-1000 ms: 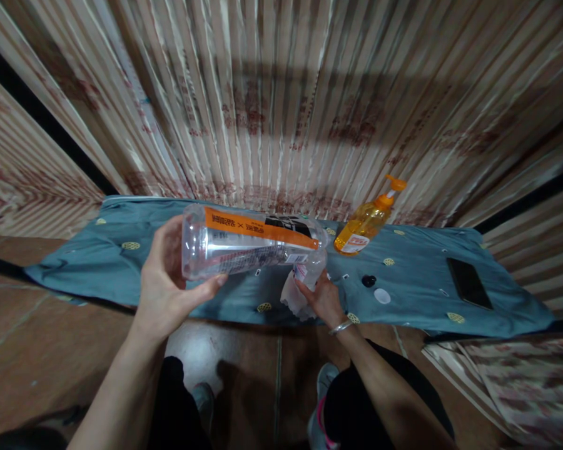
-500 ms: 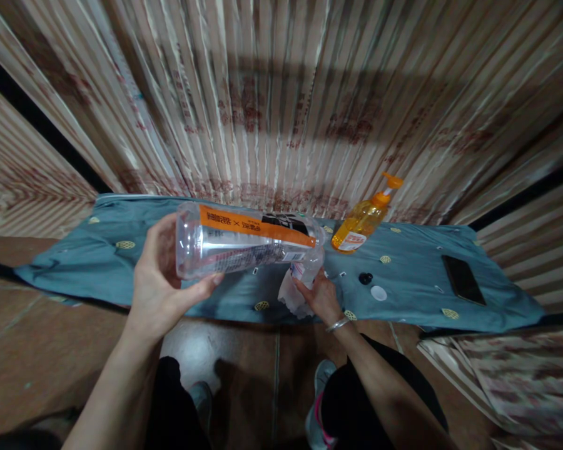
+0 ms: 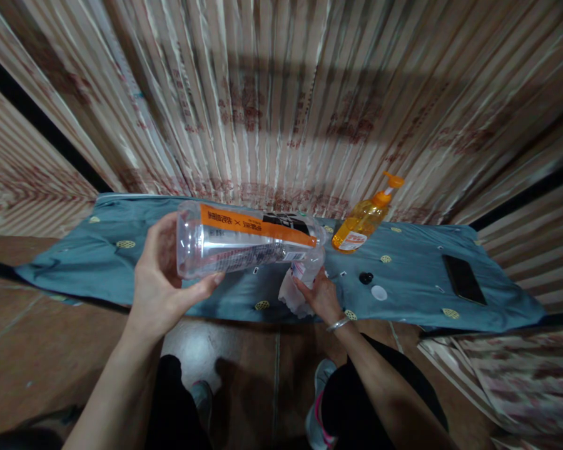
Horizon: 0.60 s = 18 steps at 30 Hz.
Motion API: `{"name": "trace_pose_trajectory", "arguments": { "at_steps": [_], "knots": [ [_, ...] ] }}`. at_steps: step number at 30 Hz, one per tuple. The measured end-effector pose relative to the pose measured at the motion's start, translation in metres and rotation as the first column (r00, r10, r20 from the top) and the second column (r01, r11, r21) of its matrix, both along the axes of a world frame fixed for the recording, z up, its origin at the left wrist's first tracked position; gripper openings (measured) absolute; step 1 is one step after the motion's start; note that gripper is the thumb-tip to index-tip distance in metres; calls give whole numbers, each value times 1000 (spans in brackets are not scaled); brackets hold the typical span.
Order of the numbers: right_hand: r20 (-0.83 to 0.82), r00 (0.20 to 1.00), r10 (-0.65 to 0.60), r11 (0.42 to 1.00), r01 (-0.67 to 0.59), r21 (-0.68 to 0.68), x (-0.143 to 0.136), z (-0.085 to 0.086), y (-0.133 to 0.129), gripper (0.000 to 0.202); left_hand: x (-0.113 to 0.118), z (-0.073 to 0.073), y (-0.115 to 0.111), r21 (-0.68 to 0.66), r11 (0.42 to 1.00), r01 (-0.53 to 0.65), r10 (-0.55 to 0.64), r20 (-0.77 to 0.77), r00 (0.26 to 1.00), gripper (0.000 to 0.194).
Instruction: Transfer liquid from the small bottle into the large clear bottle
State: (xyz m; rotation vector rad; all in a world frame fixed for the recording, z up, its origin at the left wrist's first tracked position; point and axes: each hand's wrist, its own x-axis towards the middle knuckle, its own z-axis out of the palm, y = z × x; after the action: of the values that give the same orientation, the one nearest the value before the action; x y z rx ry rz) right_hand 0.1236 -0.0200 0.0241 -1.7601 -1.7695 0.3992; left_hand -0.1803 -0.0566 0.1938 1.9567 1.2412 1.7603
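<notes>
A large clear plastic bottle [image 3: 244,240] with an orange and silver label lies tilted on its side in the air, its neck end to the right. My left hand [image 3: 162,275] is wrapped round its base. At the neck end, my right hand [image 3: 321,294] grips a small clear bottle [image 3: 308,267] that touches or overlaps the big bottle's mouth; the exact contact is hard to make out. Whitish crumpled material [image 3: 291,297] shows beside my right fingers. A bracelet is on the right wrist.
On the blue cloth-covered surface [image 3: 98,250] stands an orange pump bottle [image 3: 361,222]. Right of my right hand lie a black cap [image 3: 366,278] and a white disc [image 3: 379,293], with a dark phone [image 3: 463,279] farther right. A striped curtain [image 3: 281,94] hangs behind.
</notes>
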Motion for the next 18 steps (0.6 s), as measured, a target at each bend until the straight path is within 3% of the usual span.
{"name": "trace_pose_trajectory", "arguments": {
  "at_steps": [5,18],
  "knots": [
    [7,1000,-10,1000,10,7,-1,-1,0,60,2,-1,2,46,999,0,0,15,1000,88],
    [20,1000,-15,1000,15,-21,-1,3,0,64,1,2,0,3,1000,12,-12,7,1000,89]
  ]
}}
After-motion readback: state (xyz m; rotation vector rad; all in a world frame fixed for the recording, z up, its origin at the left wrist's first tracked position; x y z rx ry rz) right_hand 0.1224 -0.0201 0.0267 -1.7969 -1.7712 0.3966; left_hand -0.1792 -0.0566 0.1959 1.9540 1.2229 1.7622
